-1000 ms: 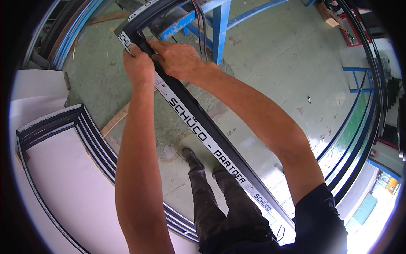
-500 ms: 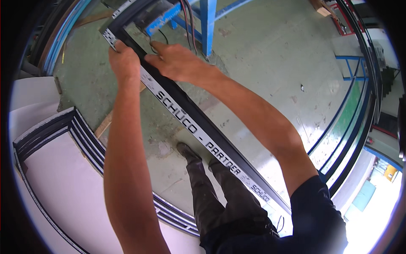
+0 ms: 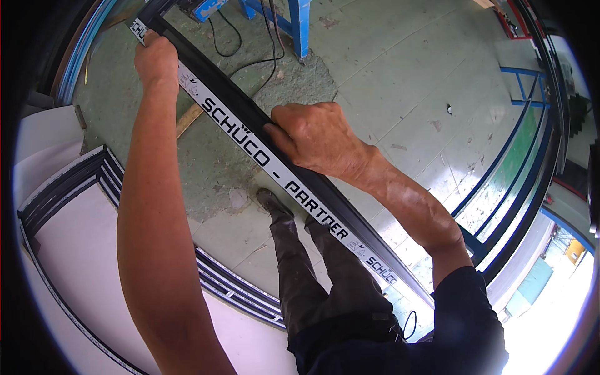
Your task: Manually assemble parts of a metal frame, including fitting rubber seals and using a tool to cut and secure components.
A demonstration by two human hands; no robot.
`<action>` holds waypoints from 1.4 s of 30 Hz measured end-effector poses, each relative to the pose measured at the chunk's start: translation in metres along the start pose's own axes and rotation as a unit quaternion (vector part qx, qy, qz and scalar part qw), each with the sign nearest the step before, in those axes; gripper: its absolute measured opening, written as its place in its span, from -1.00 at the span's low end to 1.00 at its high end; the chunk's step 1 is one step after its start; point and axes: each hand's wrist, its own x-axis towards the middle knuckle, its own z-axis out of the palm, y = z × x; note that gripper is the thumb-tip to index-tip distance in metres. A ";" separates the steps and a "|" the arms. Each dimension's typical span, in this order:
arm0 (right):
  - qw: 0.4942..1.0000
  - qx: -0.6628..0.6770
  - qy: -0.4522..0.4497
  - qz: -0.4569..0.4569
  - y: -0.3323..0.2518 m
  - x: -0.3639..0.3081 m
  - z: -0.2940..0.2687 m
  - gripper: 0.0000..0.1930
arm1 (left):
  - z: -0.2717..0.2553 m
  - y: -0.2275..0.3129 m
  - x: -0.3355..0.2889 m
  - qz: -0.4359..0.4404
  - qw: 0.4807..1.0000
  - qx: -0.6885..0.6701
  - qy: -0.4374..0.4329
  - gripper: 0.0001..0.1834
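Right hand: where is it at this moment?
In the head view, the right hand is slightly above and right of centre, partly covering the dark frame bar, below and right of the left hand.

L fisheye head cam looks steeply down.

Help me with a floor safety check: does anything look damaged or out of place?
Yes: beyond the frame, the floor has a rough, worn patch by the blue stand, unlike the smoother surface around it. Loose cables trail there, and a wood strip lies nearby, perhaps a trip hazard.
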 end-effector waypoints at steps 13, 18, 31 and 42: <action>0.998 0.014 -0.045 -0.042 0.006 -0.005 -0.003 -0.75 | 0.000 0.003 -0.006 -0.018 1.000 -0.015 -0.007 -0.36; 0.998 -0.021 -0.051 -0.013 0.001 0.022 0.001 -0.75 | 0.003 -0.003 0.003 -0.007 1.000 0.001 0.006 -0.37; 0.999 0.038 0.004 -0.033 0.001 0.016 0.003 -0.80 | 0.001 -0.018 0.008 0.081 0.994 -0.078 0.010 -0.38; 0.936 0.300 0.091 0.158 -0.014 0.204 0.033 -0.62 | 0.002 -0.001 -0.018 0.044 0.965 -0.254 -0.043 -0.41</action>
